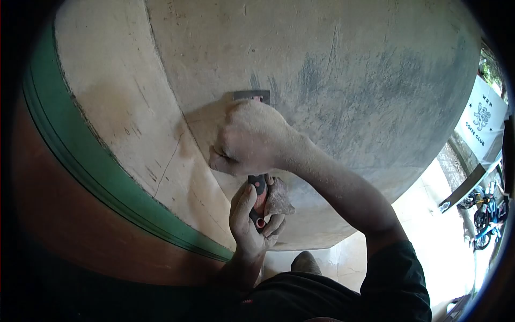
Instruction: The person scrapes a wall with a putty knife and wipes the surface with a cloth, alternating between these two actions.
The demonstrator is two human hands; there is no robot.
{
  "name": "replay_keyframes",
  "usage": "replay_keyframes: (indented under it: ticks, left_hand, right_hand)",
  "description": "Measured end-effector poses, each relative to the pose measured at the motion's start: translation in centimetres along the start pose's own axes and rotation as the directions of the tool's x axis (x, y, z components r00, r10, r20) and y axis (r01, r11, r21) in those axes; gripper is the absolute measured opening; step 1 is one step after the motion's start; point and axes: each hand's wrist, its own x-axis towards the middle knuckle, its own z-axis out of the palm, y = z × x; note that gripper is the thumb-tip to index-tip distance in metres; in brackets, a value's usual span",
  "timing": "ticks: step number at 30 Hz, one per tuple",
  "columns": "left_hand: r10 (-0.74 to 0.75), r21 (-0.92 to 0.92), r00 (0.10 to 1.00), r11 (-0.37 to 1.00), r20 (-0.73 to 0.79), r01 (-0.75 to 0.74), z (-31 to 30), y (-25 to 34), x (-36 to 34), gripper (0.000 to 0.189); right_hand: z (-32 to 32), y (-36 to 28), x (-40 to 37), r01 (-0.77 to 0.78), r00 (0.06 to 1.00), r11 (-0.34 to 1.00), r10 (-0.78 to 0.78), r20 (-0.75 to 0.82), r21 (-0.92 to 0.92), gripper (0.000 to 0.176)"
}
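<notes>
A scraper with a red and black handle [261,201] and a wide dark blade [244,95] runs up along the plaster wall. My left hand [248,222] is closed around the lower end of the handle. A crumpled, dusty brownish piece [280,197], like a rag or worn sandpaper, is held against the handle by the same fingers. Higher up, my right hand [249,139] is closed in a fist over the middle of the scraper, covering that part. Pale dust coats this hand and forearm. The blade sticks out just above the right knuckles, close to the wall.
The bare plaster wall [354,96] has grey rough patches and a crack line at left. Green trim [102,155] borders it. A shoe [306,263] stands on the tiled floor [348,263]. At right are a white banner [482,115] and a parked motorbike [483,217].
</notes>
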Motion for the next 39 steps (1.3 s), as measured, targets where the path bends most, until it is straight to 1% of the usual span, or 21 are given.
replay_keyframes:
  ticks: [3,5,7,8,11,13,14,15,17,18,21,23,26,27,28,29,31,34,36,37,39]
  left_hand:
    - [0.042,0.025,0.996,0.999,-0.073,-0.040,-0.4,-0.2,1.3,0.032]
    - [0.037,-0.029,0.996,0.999,-0.082,-0.040,-0.5,0.9,2.1,0.033]
    - [0.076,-0.003,0.997,0.997,0.010,-0.076,-0.5,1.5,2.3,0.034]
    - [0.042,-0.058,0.998,0.997,-0.041,-0.045,-0.3,1.2,1.6,0.033]
    - [0.019,-0.009,0.999,1.000,-0.048,-0.020,-0.7,0.1,0.4,0.032]
    - [0.022,-0.015,0.994,1.000,-0.102,-0.024,-1.3,0.1,0.3,0.031]
    - [0.013,-0.025,0.997,1.000,-0.075,-0.015,-0.8,0.9,0.7,0.031]
    - [-0.004,-0.035,0.999,0.999,-0.054,0.002,-0.3,1.6,1.1,0.030]
    - [0.003,-0.025,0.998,1.000,-0.069,-0.005,-0.1,1.9,1.1,0.030]
    - [0.001,-0.028,0.998,1.000,-0.056,-0.002,-0.3,1.8,1.0,0.030]
    - [-0.001,-0.019,1.000,1.000,0.000,0.001,0.0,1.1,0.1,0.030]
    - [-0.018,-0.046,0.999,0.999,-0.049,0.015,-0.4,0.0,-0.3,0.028]
    - [-0.033,-0.070,0.997,0.997,-0.065,0.029,0.7,1.4,0.7,0.027]
    - [-0.021,-0.088,0.999,0.996,-0.050,0.017,0.9,1.7,1.1,0.027]
    - [0.023,-0.051,0.997,0.999,0.069,-0.020,0.8,2.0,1.5,0.027]
    - [0.013,-0.046,0.997,0.999,0.073,-0.010,0.7,1.9,1.4,0.027]
    - [0.022,-0.070,1.000,0.997,0.015,-0.021,0.7,1.2,0.6,0.027]
    - [0.007,-0.059,1.000,0.998,-0.003,-0.008,0.7,0.4,0.2,0.027]
    - [0.004,0.025,0.996,1.000,-0.090,-0.002,1.0,1.3,0.4,0.026]
    - [0.016,-0.009,0.991,1.000,-0.136,-0.017,1.9,2.2,1.1,0.023]
    - [0.064,0.063,0.997,0.996,0.040,-0.066,1.1,3.3,2.6,0.023]
  right_hand:
    - [0.1,0.9,0.5,0.007,1.000,0.993,-0.006,0.008,-0.116,0.032]
    - [-0.7,1.0,1.5,-0.040,0.999,0.997,0.040,0.001,-0.068,0.032]
    - [-0.9,1.0,2.0,-0.085,0.995,0.996,0.085,-0.054,0.002,0.041]
    - [-0.2,0.8,1.5,-0.090,0.995,0.996,0.090,-0.054,0.002,0.041]
    - [0.9,0.1,0.7,-0.008,0.999,0.999,0.009,0.036,-0.040,0.034]
    - [1.6,0.2,0.6,-0.064,0.989,0.996,0.070,0.128,-0.055,0.037]
    - [0.8,0.4,1.0,-0.030,0.999,0.999,0.031,0.044,-0.026,0.038]
    - [0.0,0.4,1.6,-0.031,0.998,1.000,0.031,0.052,-0.006,0.038]
    - [-1.4,0.1,2.4,-0.180,0.975,0.983,0.175,0.140,0.024,0.038]
    - [-0.7,0.3,2.1,-0.146,0.989,0.989,0.145,0.034,0.038,0.038]
    - [0.4,-0.3,0.4,-0.054,0.998,0.998,0.053,0.025,0.025,0.038]
    - [1.2,0.2,0.1,-0.016,0.998,0.999,0.018,0.052,-0.036,0.038]
    - [-0.3,0.2,1.2,-0.079,0.990,0.997,0.077,0.120,0.009,0.037]
    - [-0.9,0.4,1.7,-0.109,0.992,0.993,0.107,0.061,0.040,0.037]
    - [-1.2,0.4,1.9,-0.138,0.990,0.988,0.139,-0.001,0.065,0.039]
    - [-1.1,0.3,1.8,-0.148,0.989,0.987,0.148,-0.006,0.064,0.039]
    - [0.0,0.2,1.2,-0.066,0.993,0.997,0.070,-0.098,0.040,0.039]
    - [1.2,0.1,0.4,0.023,0.997,0.999,-0.025,-0.077,-0.034,0.040]
    - [-0.2,0.7,1.3,-0.006,0.995,1.000,0.003,-0.097,-0.028,0.040]
    - [-1.4,0.6,1.8,-0.041,0.994,0.999,0.039,-0.103,-0.015,0.040]
    - [-3.1,0.4,2.9,-0.101,0.995,0.995,0.101,-0.029,-0.015,0.038]
